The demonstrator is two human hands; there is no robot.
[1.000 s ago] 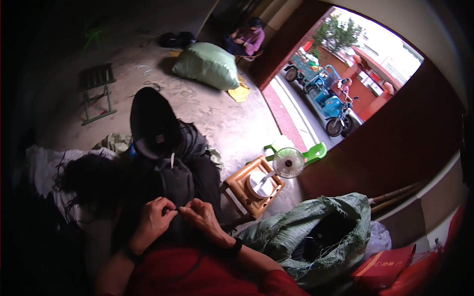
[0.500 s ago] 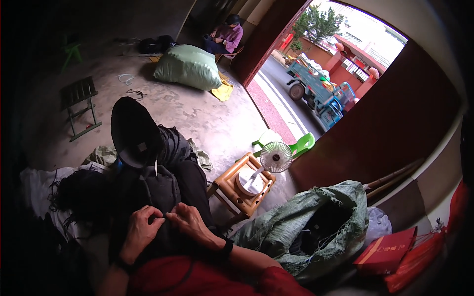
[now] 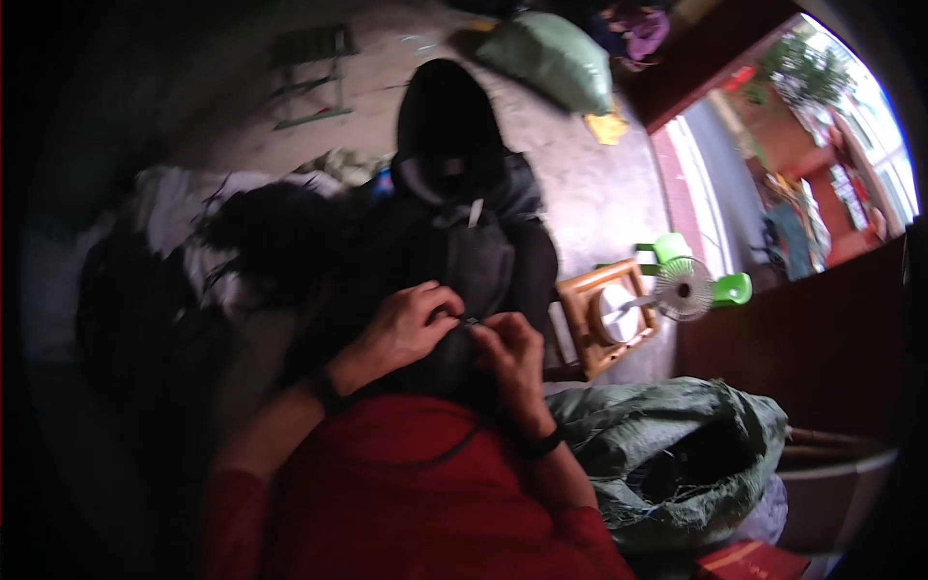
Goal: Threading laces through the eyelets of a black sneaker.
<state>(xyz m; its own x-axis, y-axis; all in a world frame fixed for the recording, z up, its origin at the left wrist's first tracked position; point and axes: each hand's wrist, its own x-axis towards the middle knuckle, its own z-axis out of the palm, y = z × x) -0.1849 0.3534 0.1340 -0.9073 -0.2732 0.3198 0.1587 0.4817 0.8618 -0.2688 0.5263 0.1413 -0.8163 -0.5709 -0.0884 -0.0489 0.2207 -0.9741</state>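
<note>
A black hooded jacket (image 3: 454,203) lies stretched out in front of me, hood pointing away. My left hand (image 3: 401,324) and my right hand (image 3: 512,353) meet at its near edge. Both pinch a small part of the dark fabric between fingertips, close together, almost touching. What exactly sits between the fingers is too small and dark to tell. I wear red sleeves (image 3: 425,493) and a dark band on each wrist.
A green woven sack (image 3: 677,445) gapes open at my right. A small wooden stool (image 3: 604,314) with a green fan (image 3: 686,285) stands beyond it. More dark clothing (image 3: 261,242) is heaped at left. A full green sack (image 3: 546,53) and a folding stool (image 3: 309,72) sit farther off.
The view has swung and come closer to the jacket. Both hands stay pinched on the jacket's near edge, shifted only slightly.
</note>
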